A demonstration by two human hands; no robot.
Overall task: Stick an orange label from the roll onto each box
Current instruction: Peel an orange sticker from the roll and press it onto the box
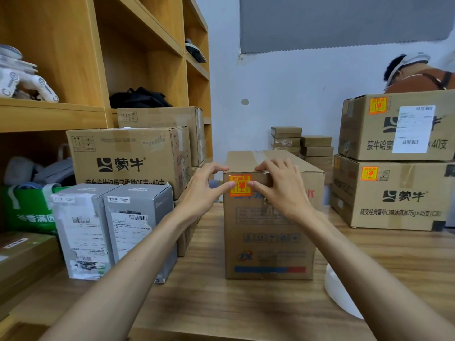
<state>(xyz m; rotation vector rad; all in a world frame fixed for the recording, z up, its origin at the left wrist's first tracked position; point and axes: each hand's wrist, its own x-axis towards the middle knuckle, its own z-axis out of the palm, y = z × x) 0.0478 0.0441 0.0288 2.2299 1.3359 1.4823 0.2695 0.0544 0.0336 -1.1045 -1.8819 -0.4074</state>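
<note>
Head view: thumbs of my left hand (pixel 202 193) and right hand (pixel 283 193) pressed flat on square orange label (pixel 240 191), sealing edges. Other fingers bent over top edge, bracing tall brown cardboard box (pixel 268 230) on wooden table (pixel 221 303). Label sat high on near face. Grey boxes (pixel 138 230) alongside looked unlabelled.

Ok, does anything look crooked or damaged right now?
The orange label sits roughly square on the centre brown cardboard box. Only oddity: the white shipping label on the leftmost grey box looks torn and ragged.
</note>
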